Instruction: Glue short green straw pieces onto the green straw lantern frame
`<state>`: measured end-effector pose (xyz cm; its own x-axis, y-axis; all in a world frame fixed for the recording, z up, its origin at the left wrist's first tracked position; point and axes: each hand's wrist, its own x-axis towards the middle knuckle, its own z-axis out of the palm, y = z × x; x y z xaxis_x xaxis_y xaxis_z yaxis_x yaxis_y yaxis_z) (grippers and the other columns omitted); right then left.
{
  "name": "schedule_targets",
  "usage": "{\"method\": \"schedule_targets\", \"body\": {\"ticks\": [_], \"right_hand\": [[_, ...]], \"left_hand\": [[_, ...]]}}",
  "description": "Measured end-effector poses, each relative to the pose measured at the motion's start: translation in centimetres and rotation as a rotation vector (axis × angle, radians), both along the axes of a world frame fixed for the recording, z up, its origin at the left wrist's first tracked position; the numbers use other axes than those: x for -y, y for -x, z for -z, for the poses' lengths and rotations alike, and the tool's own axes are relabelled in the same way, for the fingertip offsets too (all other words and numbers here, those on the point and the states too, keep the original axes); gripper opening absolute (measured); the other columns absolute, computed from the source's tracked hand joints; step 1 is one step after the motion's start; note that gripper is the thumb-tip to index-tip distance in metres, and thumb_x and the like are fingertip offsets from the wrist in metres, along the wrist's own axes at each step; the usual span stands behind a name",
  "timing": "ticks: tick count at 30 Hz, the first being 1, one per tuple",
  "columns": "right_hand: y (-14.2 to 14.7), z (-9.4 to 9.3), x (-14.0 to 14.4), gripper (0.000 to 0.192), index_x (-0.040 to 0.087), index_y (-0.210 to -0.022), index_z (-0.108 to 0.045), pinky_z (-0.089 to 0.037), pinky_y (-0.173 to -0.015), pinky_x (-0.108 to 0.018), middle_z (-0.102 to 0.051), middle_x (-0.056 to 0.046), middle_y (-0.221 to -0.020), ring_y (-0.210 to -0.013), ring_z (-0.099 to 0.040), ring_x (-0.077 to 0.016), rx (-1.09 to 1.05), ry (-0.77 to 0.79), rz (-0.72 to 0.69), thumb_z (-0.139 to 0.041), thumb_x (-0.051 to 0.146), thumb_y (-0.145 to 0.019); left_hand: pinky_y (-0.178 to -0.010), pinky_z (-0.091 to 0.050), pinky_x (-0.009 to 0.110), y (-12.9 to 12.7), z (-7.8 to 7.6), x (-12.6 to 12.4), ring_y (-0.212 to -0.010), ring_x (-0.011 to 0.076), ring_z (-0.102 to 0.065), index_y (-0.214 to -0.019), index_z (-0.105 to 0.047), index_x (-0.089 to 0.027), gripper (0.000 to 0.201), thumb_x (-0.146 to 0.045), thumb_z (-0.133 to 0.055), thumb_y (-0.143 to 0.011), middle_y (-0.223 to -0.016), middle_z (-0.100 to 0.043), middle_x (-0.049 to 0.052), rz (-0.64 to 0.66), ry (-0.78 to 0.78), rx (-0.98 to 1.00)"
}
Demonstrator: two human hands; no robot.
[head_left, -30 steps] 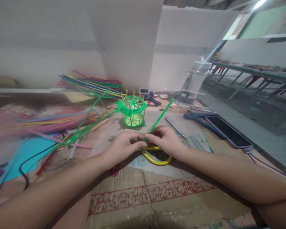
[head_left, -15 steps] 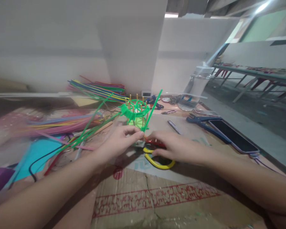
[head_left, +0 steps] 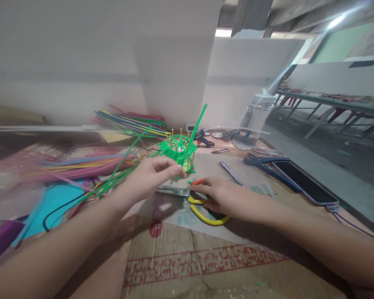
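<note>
On cardboard: left hand (head_left: 151,174) pinches one green straw (head_left: 195,133) | right hand (head_left: 224,197) curls onto yellow-handled scissors (head_left: 205,211) | behind: one woven basket (head_left: 177,151), one phone (head_left: 302,180), one bottle (head_left: 254,122)

Two hands are in view, the left hand (head_left: 151,174) and the right hand (head_left: 224,197). One green straw (head_left: 195,131) stands up from the left hand's fingers. One small green woven basket (head_left: 177,151) sits on the worktop (head_left: 205,257); its wooden uprights are too blurred to count. There is one pair of yellow-handled scissors (head_left: 205,211), one phone (head_left: 303,180), one clear bottle (head_left: 254,122) and one pen (head_left: 232,173). The coloured straws (head_left: 131,120) lie in two loose heaps, too many to count.
</note>
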<state>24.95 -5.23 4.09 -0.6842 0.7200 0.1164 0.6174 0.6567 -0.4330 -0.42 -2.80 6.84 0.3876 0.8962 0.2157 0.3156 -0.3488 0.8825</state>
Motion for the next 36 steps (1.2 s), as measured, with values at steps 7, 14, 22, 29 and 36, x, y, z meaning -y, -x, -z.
{"method": "schedule_targets", "body": {"ticks": [7,14,22,29,36], "right_hand": [[0.4,0.7,-1.0,0.068,0.025,-0.144,-0.056,-0.048,-0.094,-0.036,-0.065,-0.012,-0.128,-0.107,-0.063,-0.0235,0.021,0.014,-0.009,-0.056,0.004,-0.079],[0.3,0.4,-1.6,0.039,0.021,-0.122,-0.057,-0.049,-0.077,-0.034,-0.066,-0.005,-0.097,-0.084,-0.061,-0.0196,-0.271,0.283,0.159,-0.066,0.033,-0.086],[0.1,0.0,-1.1,0.062,0.029,-0.131,-0.039,-0.044,-0.065,-0.031,-0.047,-0.001,-0.091,-0.074,-0.046,-0.0171,-0.586,0.339,-0.008,-0.058,0.068,-0.087],[-0.3,0.5,-0.8,0.056,0.029,-0.130,-0.043,-0.045,-0.077,-0.034,-0.051,-0.005,-0.104,-0.085,-0.048,-0.0187,-0.535,0.407,-0.065,-0.066,0.055,-0.087],[-0.2,0.9,-0.6,0.057,0.028,-0.125,-0.049,-0.041,-0.069,-0.031,-0.050,-0.003,-0.098,-0.079,-0.043,-0.0161,-0.562,0.440,-0.091,-0.066,0.064,-0.086]], "left_hand": [[-0.081,-0.051,0.034,0.1,0.6,-0.5,-0.085,0.0213,-0.069,-0.079,-0.074,-0.018,0.036,-0.053,-0.069,-0.084,-0.085,-0.076,0.005,0.009,0.168,0.180],[-0.077,-0.049,0.027,1.0,-2.2,0.8,-0.081,0.0168,-0.067,-0.075,-0.072,-0.019,0.027,-0.043,-0.068,-0.086,-0.082,-0.074,0.001,0.019,-0.055,0.103],[-0.067,-0.045,0.025,2.3,-3.7,0.5,-0.073,0.0148,-0.061,-0.073,-0.063,-0.016,0.029,-0.042,-0.065,-0.085,-0.076,-0.066,0.001,-0.025,-0.151,0.080],[-0.062,-0.040,0.023,1.9,-3.3,0.2,-0.066,0.0113,-0.053,-0.070,-0.061,-0.016,0.027,-0.038,-0.062,-0.086,-0.068,-0.057,-0.002,0.051,-0.166,-0.045],[-0.064,-0.043,0.023,1.3,-3.0,0.3,-0.068,0.0126,-0.058,-0.069,-0.063,-0.017,0.018,-0.028,-0.057,-0.081,-0.068,-0.064,-0.002,0.113,-0.185,-0.167]]}}
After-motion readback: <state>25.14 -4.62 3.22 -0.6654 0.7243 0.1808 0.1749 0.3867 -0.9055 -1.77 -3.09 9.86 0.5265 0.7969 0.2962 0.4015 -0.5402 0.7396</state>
